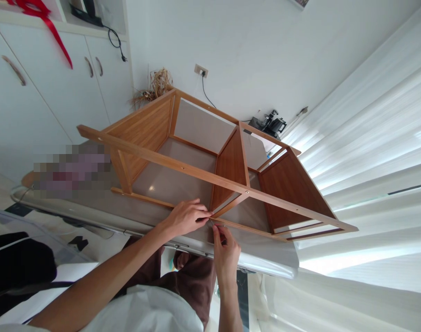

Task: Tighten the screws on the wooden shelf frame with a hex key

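Dried stalks and kettle are sitting behind wooden frame, left hand touching it, grip unclear, right hand pinching something thin.

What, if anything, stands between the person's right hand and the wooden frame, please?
Nothing visible: the right hand is close beside the near lower rail of the wooden frame, where the left hand rests its fingers. Anything pinched there is too small to identify.

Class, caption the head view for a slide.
Over a table, left hand touches a wooden frame, right hand close beside.
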Demonstrator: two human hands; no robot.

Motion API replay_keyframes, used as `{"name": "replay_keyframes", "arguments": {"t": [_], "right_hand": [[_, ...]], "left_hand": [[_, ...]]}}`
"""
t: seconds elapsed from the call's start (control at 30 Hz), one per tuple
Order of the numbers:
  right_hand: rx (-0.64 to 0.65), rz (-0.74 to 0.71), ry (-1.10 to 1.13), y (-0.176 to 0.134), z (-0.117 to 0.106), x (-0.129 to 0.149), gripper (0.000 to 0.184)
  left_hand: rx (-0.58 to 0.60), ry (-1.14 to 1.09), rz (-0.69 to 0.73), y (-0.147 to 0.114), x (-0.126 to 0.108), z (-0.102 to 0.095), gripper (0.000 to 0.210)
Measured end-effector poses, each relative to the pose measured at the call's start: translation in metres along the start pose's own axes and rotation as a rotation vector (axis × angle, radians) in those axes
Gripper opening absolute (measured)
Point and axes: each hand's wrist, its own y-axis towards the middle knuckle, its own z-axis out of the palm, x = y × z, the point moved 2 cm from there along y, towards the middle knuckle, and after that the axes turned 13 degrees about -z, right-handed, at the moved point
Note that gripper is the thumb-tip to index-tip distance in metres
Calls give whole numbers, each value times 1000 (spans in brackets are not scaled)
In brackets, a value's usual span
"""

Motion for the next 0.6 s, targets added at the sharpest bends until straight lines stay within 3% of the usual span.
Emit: {"name": "replay_keyframes", "arguments": {"t": [0.23,0.6], "right_hand": [[-20,-142,-13,2,6,3,32],[-34,-102,-32,2,8,2,33]], "left_hand": [[-6,3,-1,0,-1,-1,22],[-10,-21,-7,0,0,0,23]]}}
